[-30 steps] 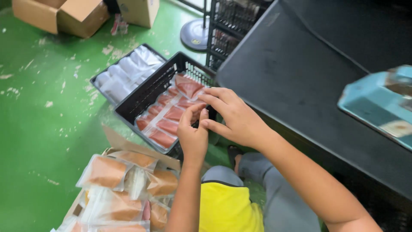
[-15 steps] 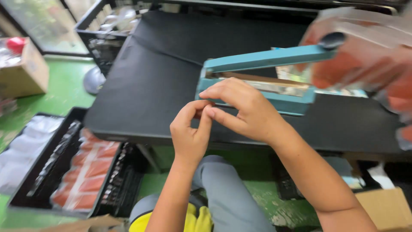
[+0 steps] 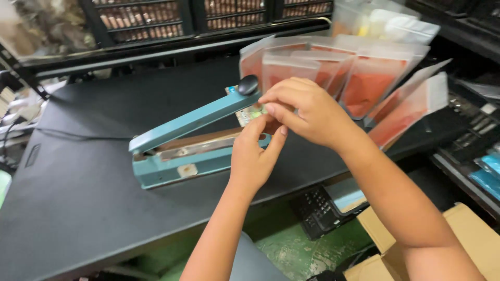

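My left hand (image 3: pixel 252 156) and my right hand (image 3: pixel 307 112) meet fingertip to fingertip just above the front end of a teal heat sealer (image 3: pixel 177 156). Both hands have their fingers pinched together, and whatever lies between them is hidden. The sealer's arm is raised, with its black knob (image 3: pixel 248 84) right beside my right fingers. Behind my right hand, several clear pouches of red powder (image 3: pixel 364 86) stand leaning in a row.
The sealer sits on a black table (image 3: pixel 78 198). Dark wire crates (image 3: pixel 140 18) line the back. Below the table edge lie a black keypad device (image 3: pixel 317 208) and an open cardboard box (image 3: pixel 469 234). Blue packs (image 3: pixel 489 174) lie at the far right.
The view has swung up from the floor crate of red pouches to the table. My joined hands have come up in front of the sealer's raised arm.
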